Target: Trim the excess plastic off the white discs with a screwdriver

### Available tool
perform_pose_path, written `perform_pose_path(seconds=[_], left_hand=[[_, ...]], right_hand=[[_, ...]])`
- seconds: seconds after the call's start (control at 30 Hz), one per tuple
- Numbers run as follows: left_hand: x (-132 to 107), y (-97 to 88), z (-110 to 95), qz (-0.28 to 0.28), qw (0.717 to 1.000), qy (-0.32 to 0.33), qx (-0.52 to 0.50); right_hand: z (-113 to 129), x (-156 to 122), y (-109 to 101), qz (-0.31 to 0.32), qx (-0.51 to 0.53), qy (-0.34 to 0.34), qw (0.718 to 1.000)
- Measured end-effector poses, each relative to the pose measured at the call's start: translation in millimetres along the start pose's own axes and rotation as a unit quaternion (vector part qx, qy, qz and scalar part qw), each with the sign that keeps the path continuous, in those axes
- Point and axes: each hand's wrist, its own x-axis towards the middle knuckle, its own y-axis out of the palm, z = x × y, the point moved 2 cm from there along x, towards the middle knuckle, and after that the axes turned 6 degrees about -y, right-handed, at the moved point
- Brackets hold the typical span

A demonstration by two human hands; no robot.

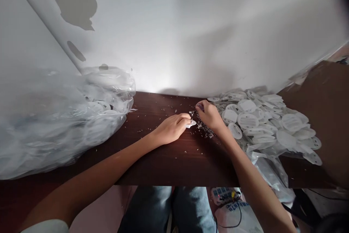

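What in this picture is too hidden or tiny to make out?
Head view only:
- Small white piece at the left hand: mostly hidden by its fingers.
- Whatever the right hand pinches: too small to tell.
- Discs inside the plastic bag: blurred by the film.
- Device under the table: cut off by its edge.

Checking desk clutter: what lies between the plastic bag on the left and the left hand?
Head view: only bare dark table with scattered small scraps between bag and left hand.

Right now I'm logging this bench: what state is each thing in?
Left hand: closed on a white disc.
Right hand: pinching at the disc's edge.
Disc pile: loose, spread on the table.
Bag: full, lying slumped.
Scraps: scattered under the hands.
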Motion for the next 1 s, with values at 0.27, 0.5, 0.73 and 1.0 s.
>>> perform_pose_path(seconds=[0.27,0.5,0.73,1.0], left_hand=[[-1,-7.1,4,-0.065,0.997,-0.030,-0.023],[0,-8.7,13,-0.120,0.984,-0.090,-0.100],[-1,-4.7,14,-0.117,0.968,-0.138,-0.172],[0,-2.1,13,-0.110,0.948,-0.152,-0.257]], right_hand=[[16,-10,13,0.063,0.323,0.016,0.944],[25,-14,19,0.142,0.442,0.063,0.883],[29,-17,24,0.083,0.459,0.092,0.880],[29,-18,8,0.043,0.365,0.028,0.929]])
